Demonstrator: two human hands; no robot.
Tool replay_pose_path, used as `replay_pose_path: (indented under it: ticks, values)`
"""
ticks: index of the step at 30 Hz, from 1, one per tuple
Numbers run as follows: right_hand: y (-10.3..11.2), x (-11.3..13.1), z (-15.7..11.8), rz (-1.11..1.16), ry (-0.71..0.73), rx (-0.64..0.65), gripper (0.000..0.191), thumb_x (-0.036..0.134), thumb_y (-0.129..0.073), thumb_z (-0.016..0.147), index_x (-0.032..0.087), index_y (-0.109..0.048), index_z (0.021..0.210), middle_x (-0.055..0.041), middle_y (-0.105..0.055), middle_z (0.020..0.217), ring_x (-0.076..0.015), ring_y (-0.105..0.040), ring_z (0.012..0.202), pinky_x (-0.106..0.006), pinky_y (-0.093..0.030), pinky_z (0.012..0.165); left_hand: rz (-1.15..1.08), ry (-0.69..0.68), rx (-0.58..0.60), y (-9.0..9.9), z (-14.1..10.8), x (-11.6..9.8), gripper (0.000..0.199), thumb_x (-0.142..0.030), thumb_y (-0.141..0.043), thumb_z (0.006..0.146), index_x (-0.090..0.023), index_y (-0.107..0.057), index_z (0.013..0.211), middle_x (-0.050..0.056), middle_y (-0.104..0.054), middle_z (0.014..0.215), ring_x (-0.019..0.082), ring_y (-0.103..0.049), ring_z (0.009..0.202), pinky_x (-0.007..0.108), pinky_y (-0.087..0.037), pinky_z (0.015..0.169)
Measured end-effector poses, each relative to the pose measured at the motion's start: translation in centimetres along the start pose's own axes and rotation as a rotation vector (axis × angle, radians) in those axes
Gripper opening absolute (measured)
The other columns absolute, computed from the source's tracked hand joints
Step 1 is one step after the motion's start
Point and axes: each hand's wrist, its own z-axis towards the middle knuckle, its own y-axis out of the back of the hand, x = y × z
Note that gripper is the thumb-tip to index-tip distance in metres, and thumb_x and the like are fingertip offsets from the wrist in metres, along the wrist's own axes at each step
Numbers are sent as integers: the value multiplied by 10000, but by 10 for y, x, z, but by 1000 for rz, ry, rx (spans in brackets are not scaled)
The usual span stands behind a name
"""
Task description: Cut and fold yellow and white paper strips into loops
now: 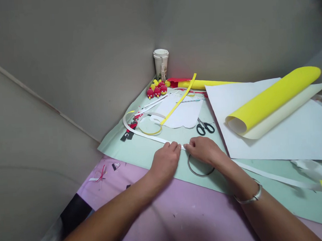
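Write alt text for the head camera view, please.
A person's left hand and right hand hold a long white strip over a pale green sheet. Beyond them are scissors and a white cup; a yellow paper roll rests on white paper to the right.

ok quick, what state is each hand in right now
Left hand: closed, fingers curled onto the long narrow white paper strip.
Right hand: closed, pinching the same strip.

I find no wording, brand, number or sign legible. On the white lidded cup (pixel 158 63), I note a pale vertical band (pixel 162 71) down its front, bearing small dark marks resembling lettering; these are too small for me to decipher.
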Motion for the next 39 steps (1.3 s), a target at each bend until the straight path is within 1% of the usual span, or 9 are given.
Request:
replay_pose_path:
  ticks: [3, 6, 12, 16, 21, 26, 30, 34, 39]
  values:
    - [4, -3, 1, 36, 15, 31, 326, 420, -466, 867, 198, -600, 668, -58, -663, 701, -191, -582, 665, -286, -304, 556, 80, -19, 62, 1, -3, -5, 411, -87, -427, 925, -140, -488, 1328, 119, -579, 1279, 235, -555, 1001, 330, -485, 694]
    - [9, -7, 2, 71, 43, 76, 313, 392, -471, 860, 194, -609, 662, -49, -661, 679, -174, -566, 637, -275, -326, 560, 101, -8, 97, 1, -4, -9, 477, -78, -420, 912, -154, -450, 1381, 137, -514, 1379, 249, -567, 1032, 324, -488, 672]
    - [12, -16, 1, 160, 66, 149, 312, 365, -451, 868, 188, -636, 689, -44, -689, 692, -155, -589, 624, -262, -391, 604, 77, 3, 151, 5, -3, -14, 513, -97, -406, 913, -168, -423, 1421, 168, -495, 1383, 250, -604, 975, 314, -488, 628]
    - [13, -24, 1, 242, 69, 150, 298, 368, -466, 867, 184, -635, 704, -40, -683, 652, -161, -602, 608, -266, -401, 598, 27, 15, 126, 2, -2, -11, 497, -110, -429, 906, -194, -441, 1397, 135, -536, 1315, 229, -614, 937, 307, -491, 638]
    - [17, -28, -6, 307, 83, 132, 245, 371, -494, 877, 191, -651, 933, -21, -682, 663, -167, -619, 618, -257, -408, 588, -15, 16, 78, -2, -4, -7, 541, -78, -425, 874, -209, -412, 1398, 136, -490, 1338, 231, -583, 986, 306, -488, 655]
    - [17, -29, -20, 244, 86, 103, 391, 452, -530, 869, 229, -622, 1177, -33, -699, 789, -180, -623, 682, -262, -421, 622, -12, -65, 31, -3, -2, -6, 493, -66, -381, 888, -137, -429, 1374, 134, -547, 1241, 245, -531, 987, 327, -470, 693]
    - [13, -30, -30, 201, 47, 87, 454, 457, -563, 840, 267, -612, 1250, -43, -718, 882, -204, -647, 775, -276, -439, 675, -2, -144, -13, -4, -2, -4, 451, -68, -352, 910, -93, -450, 1349, 131, -600, 1118, 254, -513, 949, 373, -440, 771]
    - [6, -31, -35, 192, 70, 65, 456, 410, -548, 851, 278, -603, 1284, -46, -744, 958, -222, -673, 878, -296, -456, 774, -2, -139, -25, -3, -6, -6, 457, -77, -363, 908, -83, -454, 1355, 148, -579, 1234, 266, -506, 1021, 381, -417, 817]
    - [1, -28, -42, 112, 99, 47, 452, 374, -524, 873, 264, -595, 1306, -70, -756, 989, -254, -684, 921, -326, -463, 787, 20, -139, 2, 0, -9, -8, 475, -109, -395, 904, -117, -447, 1376, 155, -526, 1358, 273, -513, 1067, 379, -411, 841]
